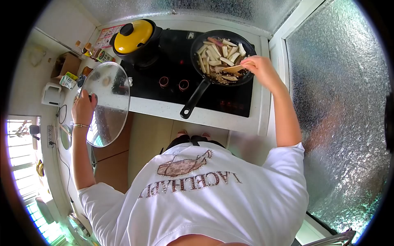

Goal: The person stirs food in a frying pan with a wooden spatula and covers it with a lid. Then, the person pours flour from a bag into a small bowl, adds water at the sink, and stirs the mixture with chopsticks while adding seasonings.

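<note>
My left hand (83,107) is closed on the knob of a clear glass lid (108,102), which is held tilted at the left end of the counter. A wooden spatula (233,69) is gripped in my right hand (259,69), its blade down in a black frying pan (196,93). Pale cut strips (214,53) fill much of the pan, with brown minced bits (219,77) near its front edge. The pan stands on the right part of the black cooktop (164,92), its handle pointing toward me.
A black pot with a yellow lid (133,36) stands on the cooktop's back left. Bottles (87,50), a cardboard box (67,65) and a white appliance (52,94) are at the left. A textured glass panel (336,115) rises on the right.
</note>
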